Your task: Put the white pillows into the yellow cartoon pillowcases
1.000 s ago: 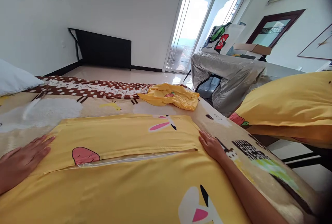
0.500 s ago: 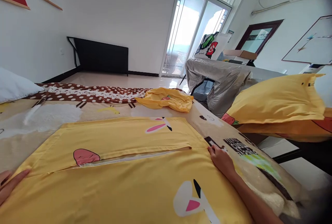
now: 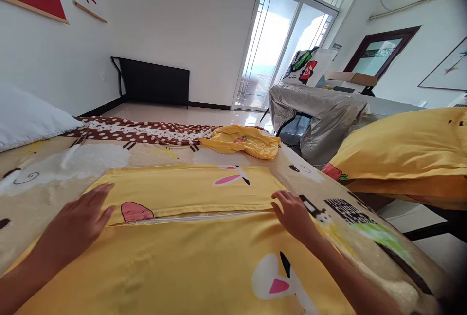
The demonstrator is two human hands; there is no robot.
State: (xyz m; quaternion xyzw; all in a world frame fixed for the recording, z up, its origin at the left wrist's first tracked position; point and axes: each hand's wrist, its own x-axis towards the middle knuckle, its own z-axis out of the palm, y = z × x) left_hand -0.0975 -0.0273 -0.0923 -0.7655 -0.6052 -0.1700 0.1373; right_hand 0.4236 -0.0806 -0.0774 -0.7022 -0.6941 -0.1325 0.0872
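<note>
The left hand (image 3: 82,215) is spread over the left edge of the yellow cover (image 3: 189,261), its fingers close together and the thumb well out from them; whether they press on it cannot be told. The cover lies flat in front, a long slit (image 3: 207,216) across it between the hands. The right hand (image 3: 294,213) is at the cover's right edge by the slit's end, fingers bent, thumb and forefinger slightly apart, contact unclear.

Around it, a white pillow (image 3: 32,118), then a dotted cloth (image 3: 156,133) and a crumpled yellow cloth (image 3: 244,143) line the far side; a yellow pillow (image 3: 404,144) is off to the right.

Bare blanket (image 3: 32,203) borders the cover left, beyond and right; its near end runs out of view.
</note>
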